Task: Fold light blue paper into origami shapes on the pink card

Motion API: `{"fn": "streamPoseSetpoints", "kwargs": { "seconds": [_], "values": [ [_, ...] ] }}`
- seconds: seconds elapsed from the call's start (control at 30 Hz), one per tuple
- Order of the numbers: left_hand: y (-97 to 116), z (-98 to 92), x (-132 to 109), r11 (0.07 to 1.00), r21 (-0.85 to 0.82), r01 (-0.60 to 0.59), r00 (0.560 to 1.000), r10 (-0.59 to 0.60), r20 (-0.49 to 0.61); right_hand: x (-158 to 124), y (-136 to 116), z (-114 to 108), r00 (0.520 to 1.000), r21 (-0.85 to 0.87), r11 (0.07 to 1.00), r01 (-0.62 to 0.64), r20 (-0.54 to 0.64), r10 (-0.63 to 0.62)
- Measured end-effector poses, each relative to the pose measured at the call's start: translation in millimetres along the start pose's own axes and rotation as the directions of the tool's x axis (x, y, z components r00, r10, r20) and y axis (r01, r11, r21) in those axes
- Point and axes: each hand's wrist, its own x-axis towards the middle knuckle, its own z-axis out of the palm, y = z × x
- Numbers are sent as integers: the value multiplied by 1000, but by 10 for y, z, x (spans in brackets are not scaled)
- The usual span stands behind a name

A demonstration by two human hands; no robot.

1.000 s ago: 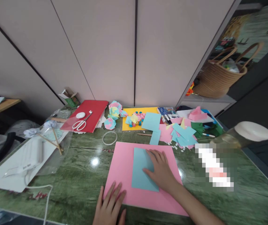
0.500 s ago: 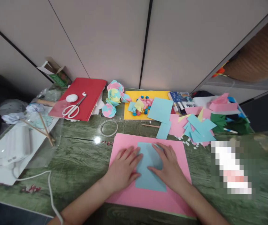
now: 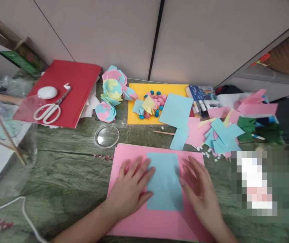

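Observation:
A light blue rectangle of paper (image 3: 165,182) lies flat on a larger pink sheet (image 3: 129,222) in front of me. My left hand (image 3: 131,185) rests spread on the pink sheet, its fingertips and thumb over the blue paper's left edge. At the opposite edge, my right hand (image 3: 200,189) is slightly raised, fingers loosely curved and apart, with the thumb tip close to the blue paper. Neither hand grips anything. Beyond the sheets lies a wooden stick with a pointed end (image 3: 162,132), beside a roll of clear tape (image 3: 107,136).
White-handled scissors (image 3: 47,113) and a white oval object (image 3: 47,92) lie on a red folder (image 3: 65,72). Folded paper flowers (image 3: 105,112) stand near a yellow sheet (image 3: 136,88). Blue paper cutouts (image 3: 225,135) and white scraps sit at the right. A white cable (image 3: 28,216) crosses the left.
My right hand has moved right, off the blue paper, and lifted a little. The left hand stays at the paper's left edge. The view has shifted closer.

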Motion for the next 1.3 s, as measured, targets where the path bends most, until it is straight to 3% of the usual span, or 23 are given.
{"fn": "streamPoseSetpoints", "kwargs": {
  "seconds": [0.1, 0.23, 0.4, 0.47, 0.53, 0.67, 0.77, 0.9, 1.07, 1.3],
  "values": [
    [-11, 24, 4, 1000, 11, -2, 1000, 2, -11, -25, -42, 39, 999, 147, 989, -28, -18, 32],
    [-21, 29, 13, 999, 32, -13, 999, 14, -35, 38, -40, 23, 984, 308, 936, -172, 11, 177],
    [-29, 37, 24, 999, 31, -25, 998, 26, -60, 108, 11, -22, 983, 282, 942, -181, 78, 165],
    [-30, 40, 27, 999, 25, -25, 998, 27, -58, 96, 28, -31, 985, 140, 980, -140, 123, 123],
    [-31, 39, 28, 1000, 18, -25, 998, 26, -55, 64, 47, -35, 982, -46, 999, -23, 184, 31],
    [-33, 34, 23, 1000, 6, -26, 999, 26, -36, -17, 95, -9, 939, -240, 931, 273, 279, -203],
    [-28, 42, 18, 1000, -11, -15, 1000, 15, -22, -59, 123, 3, 965, -314, 923, 223, 205, -164],
    [-14, 57, 16, 999, -45, 16, 999, -18, -30, -73, 142, -112, 987, -290, 952, 93, 155, -48],
    [-1, 52, 10, 998, -53, 30, 999, -32, -25, -63, 165, -351, 912, -271, 924, 271, 380, -156],
    [10, 17, 8, 999, -46, 18, 1000, -17, 12, -41, 154, -378, 830, -207, 887, 412, 486, -272]
  ]
}}
